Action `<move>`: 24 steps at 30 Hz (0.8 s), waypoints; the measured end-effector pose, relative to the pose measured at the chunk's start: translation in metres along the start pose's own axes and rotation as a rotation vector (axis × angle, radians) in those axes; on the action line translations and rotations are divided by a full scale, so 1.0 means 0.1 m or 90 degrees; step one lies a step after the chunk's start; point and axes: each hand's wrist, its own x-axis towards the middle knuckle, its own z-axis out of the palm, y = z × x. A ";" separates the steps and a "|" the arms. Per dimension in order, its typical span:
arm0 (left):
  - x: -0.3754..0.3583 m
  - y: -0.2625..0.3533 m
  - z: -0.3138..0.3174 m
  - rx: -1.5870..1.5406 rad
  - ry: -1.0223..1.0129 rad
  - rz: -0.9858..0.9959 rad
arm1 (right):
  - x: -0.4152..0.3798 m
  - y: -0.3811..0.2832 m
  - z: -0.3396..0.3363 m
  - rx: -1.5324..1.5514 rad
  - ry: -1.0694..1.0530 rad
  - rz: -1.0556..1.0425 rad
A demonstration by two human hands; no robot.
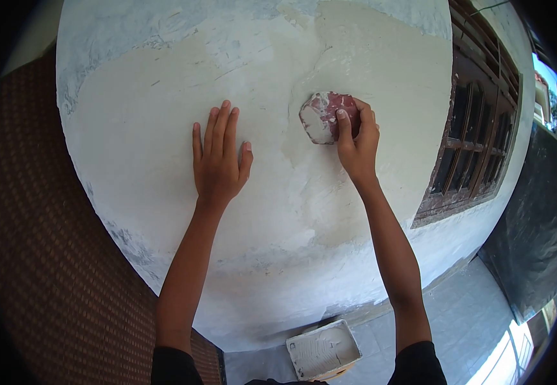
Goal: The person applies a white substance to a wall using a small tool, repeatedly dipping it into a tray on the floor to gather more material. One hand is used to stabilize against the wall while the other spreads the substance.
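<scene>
My left hand [218, 157] lies flat on a white plastered wall [150, 115], fingers together and pointing up, holding nothing. My right hand [357, 138] grips a small reddish pad smeared with white putty [322, 115] and presses it against the wall, up and to the right of the left hand. Fresh putty streaks surround the pad. Both forearms reach up from the bottom of the view.
A white rectangular tub of putty [323, 350] sits on the tiled floor [464, 301] below. A dark wooden window frame [477, 122] borders the wall on the right. A woven brown panel [41, 224] stands at the left. Dark sheeting [535, 231] hangs at far right.
</scene>
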 end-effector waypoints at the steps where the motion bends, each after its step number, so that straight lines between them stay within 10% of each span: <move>1: -0.01 0.00 0.00 0.003 0.000 0.000 | 0.06 0.03 0.00 0.166 0.116 0.126; 4: -0.01 0.00 0.01 0.008 0.003 -0.001 | 0.08 -0.02 -0.05 0.412 0.256 0.309; 8: -0.01 0.00 0.01 0.002 0.002 -0.001 | -0.05 0.01 -0.02 0.134 -0.028 0.052; 12: -0.01 0.01 0.00 0.004 0.004 0.002 | 0.06 0.03 -0.07 0.376 0.241 0.297; 16: 0.00 0.00 0.01 0.001 0.009 0.003 | -0.20 -0.14 -0.09 0.147 -0.090 0.066; 21: -0.01 0.01 0.00 0.004 0.004 0.000 | 0.01 0.03 -0.04 0.302 0.301 0.246; 24: -0.01 0.00 0.01 0.007 0.003 0.001 | -0.09 -0.06 -0.02 0.478 0.159 0.231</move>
